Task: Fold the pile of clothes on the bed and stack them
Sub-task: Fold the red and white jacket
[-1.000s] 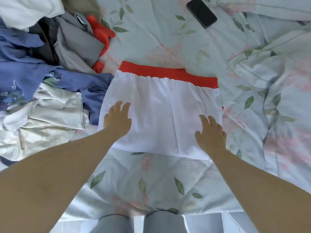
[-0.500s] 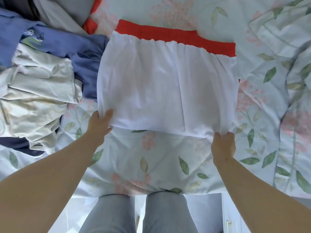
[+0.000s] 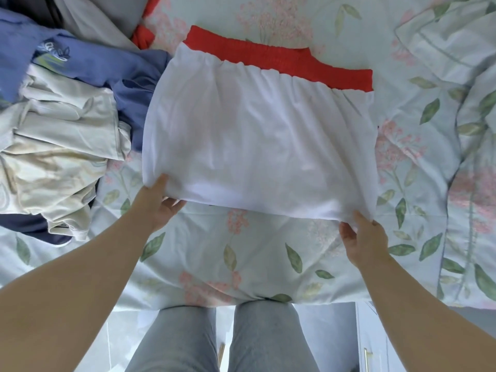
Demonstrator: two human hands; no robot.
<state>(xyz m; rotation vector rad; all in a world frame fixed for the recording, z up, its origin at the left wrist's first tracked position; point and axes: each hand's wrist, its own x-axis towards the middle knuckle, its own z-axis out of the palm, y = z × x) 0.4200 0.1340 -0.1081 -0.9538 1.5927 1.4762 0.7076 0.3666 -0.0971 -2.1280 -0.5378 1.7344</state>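
Note:
A white garment (image 3: 257, 135) with a red band (image 3: 279, 63) along its far edge lies spread on the bed. My left hand (image 3: 158, 202) pinches its near left corner, thumb on top and fingers underneath. At the near right corner my right hand (image 3: 362, 237) grips the hem the same way. The near edge is raised slightly off the bedspread. To the left sits the unfolded pile: a cream garment (image 3: 56, 162), a blue one (image 3: 107, 68) and a grey one (image 3: 102, 17).
The floral bedspread (image 3: 241, 264) covers the bed, with a rumpled quilt (image 3: 456, 76) on the right. A red cloth (image 3: 143, 36) pokes out of the pile. My grey-trousered legs (image 3: 220, 339) stand against the bed's near edge.
Both hands slid from lying flat on the white garment down to its near corners and took hold of the hem, lifting it a little. The view tilted down.

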